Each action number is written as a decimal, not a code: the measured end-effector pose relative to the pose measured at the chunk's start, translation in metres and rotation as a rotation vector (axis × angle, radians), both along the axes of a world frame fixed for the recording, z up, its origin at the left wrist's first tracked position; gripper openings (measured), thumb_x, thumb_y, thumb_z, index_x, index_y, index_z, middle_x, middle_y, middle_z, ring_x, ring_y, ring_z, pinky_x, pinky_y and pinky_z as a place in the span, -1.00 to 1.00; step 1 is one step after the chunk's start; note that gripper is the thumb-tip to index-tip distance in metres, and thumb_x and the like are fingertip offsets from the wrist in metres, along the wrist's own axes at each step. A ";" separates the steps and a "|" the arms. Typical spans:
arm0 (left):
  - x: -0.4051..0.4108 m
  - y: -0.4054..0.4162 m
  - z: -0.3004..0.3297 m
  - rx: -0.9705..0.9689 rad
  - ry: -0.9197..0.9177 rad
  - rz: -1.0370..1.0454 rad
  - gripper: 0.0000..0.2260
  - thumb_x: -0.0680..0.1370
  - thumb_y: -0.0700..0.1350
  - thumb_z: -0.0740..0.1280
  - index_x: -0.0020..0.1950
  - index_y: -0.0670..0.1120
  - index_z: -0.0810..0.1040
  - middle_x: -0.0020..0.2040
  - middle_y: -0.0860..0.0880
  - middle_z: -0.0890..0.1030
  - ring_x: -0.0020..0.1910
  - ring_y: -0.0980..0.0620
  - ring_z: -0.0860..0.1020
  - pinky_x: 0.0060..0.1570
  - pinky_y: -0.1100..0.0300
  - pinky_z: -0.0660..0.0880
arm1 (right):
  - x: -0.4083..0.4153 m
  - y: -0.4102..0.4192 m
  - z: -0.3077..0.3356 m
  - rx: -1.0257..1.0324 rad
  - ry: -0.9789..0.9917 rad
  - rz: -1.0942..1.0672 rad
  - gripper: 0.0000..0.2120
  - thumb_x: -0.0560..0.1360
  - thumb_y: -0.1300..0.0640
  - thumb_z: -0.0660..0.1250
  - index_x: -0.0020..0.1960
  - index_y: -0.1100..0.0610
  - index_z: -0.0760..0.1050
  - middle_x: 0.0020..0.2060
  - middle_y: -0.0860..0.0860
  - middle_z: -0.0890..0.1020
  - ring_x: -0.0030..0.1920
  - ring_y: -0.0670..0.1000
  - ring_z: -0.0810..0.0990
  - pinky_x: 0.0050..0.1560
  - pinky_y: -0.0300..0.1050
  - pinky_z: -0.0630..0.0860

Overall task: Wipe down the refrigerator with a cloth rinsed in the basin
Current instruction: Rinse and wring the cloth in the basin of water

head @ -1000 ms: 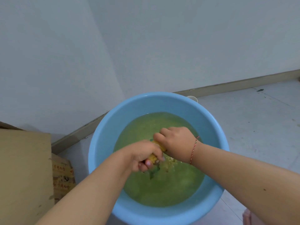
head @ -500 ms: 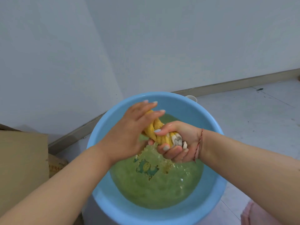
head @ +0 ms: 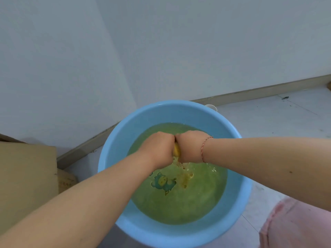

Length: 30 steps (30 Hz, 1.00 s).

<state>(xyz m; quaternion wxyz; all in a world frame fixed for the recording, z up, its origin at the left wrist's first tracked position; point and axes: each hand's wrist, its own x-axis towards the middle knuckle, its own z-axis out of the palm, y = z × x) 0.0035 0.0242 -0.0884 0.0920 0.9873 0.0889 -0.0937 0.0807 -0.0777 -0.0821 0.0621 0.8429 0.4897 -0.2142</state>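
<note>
1. We hold the yellow cloth (head: 176, 150) between both fists, above the water; only a small part shows between them.
2. Our left hand (head: 158, 149) is closed tight on the cloth; our right hand (head: 190, 146) is likewise clenched on it, knuckles touching the left.
3. Water drips from the cloth into the blue basin (head: 114, 145), which stands on the floor (head: 268, 113) near the wall corner.
4. The water looks greenish.
5. A cardboard box (head: 26, 176) stands left of the basin.

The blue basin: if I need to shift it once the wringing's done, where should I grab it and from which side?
Grip the basin's rolled rim at its left and right edges, hands from opposite sides, from above. It is wide, round, holds water, and shows no handles, so a level two-sided hold likely avoids spills.
</note>
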 end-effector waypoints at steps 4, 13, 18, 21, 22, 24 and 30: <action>0.000 0.001 -0.014 -0.273 0.002 0.183 -0.79 0.33 -0.32 0.26 -0.42 -0.10 0.30 -0.47 -0.03 0.35 -0.46 -0.01 0.36 -0.49 0.20 0.19 | 0.008 0.002 -0.006 0.049 -0.198 0.136 -0.63 0.42 0.10 0.30 0.20 0.09 0.33 -0.35 -0.05 0.41 -0.31 0.09 0.49 -0.21 -0.05 0.55; 0.002 -0.005 -0.016 -0.715 0.072 0.496 -0.72 0.31 -0.42 0.29 -0.45 -0.12 0.29 -0.52 -0.02 0.25 -0.56 0.03 0.20 -0.52 0.27 0.13 | 0.012 0.002 -0.002 0.079 -0.320 0.255 -0.70 0.43 0.10 0.26 0.15 0.06 0.32 -0.38 -0.05 0.40 -0.36 0.08 0.45 -0.33 -0.16 0.41; 0.002 -0.004 -0.017 -0.812 0.120 0.536 -0.69 0.27 -0.44 0.29 -0.47 -0.10 0.26 -0.50 -0.04 0.23 -0.57 0.04 0.17 -0.52 0.29 0.12 | 0.014 0.001 -0.007 0.106 -0.314 0.250 -0.71 0.44 0.09 0.24 0.13 0.06 0.32 -0.36 -0.05 0.44 -0.39 0.05 0.44 -0.38 -0.17 0.35; 0.003 0.000 -0.016 -0.818 0.147 0.527 -0.74 0.27 -0.41 0.31 -0.43 -0.11 0.33 -0.49 -0.04 0.28 -0.57 0.03 0.20 -0.53 0.30 0.14 | 0.014 0.001 -0.009 0.104 -0.309 0.221 -0.73 0.44 0.09 0.25 0.12 0.05 0.32 -0.37 -0.06 0.43 -0.37 0.06 0.46 -0.37 -0.16 0.36; 0.004 0.002 -0.015 -0.819 0.157 0.525 -0.78 0.27 -0.40 0.33 -0.38 -0.11 0.37 -0.47 -0.05 0.31 -0.55 0.02 0.22 -0.52 0.30 0.16 | 0.014 0.002 -0.009 0.100 -0.291 0.190 -0.74 0.44 0.08 0.25 0.11 0.03 0.32 -0.38 -0.07 0.41 -0.36 0.06 0.46 -0.36 -0.16 0.37; 0.003 0.006 -0.013 -0.862 0.175 0.537 -0.79 0.28 -0.40 0.35 -0.24 -0.14 0.44 -0.40 -0.08 0.38 -0.52 0.01 0.28 -0.52 0.28 0.19 | 0.015 0.003 -0.009 0.105 -0.217 0.095 -0.75 0.42 0.06 0.28 0.07 0.03 0.34 -0.36 -0.08 0.41 -0.31 0.05 0.48 -0.32 -0.15 0.41; 0.001 0.032 -0.005 -1.550 -0.077 0.810 -0.75 0.48 -0.30 0.29 0.16 -0.22 0.46 -0.02 -0.19 0.53 -0.22 -0.09 0.57 -0.23 0.09 0.61 | 0.034 0.003 -0.018 0.343 0.161 -0.258 -0.46 0.29 0.07 0.50 0.18 0.07 0.34 0.00 0.02 0.37 -0.10 0.06 0.49 -0.16 -0.12 0.44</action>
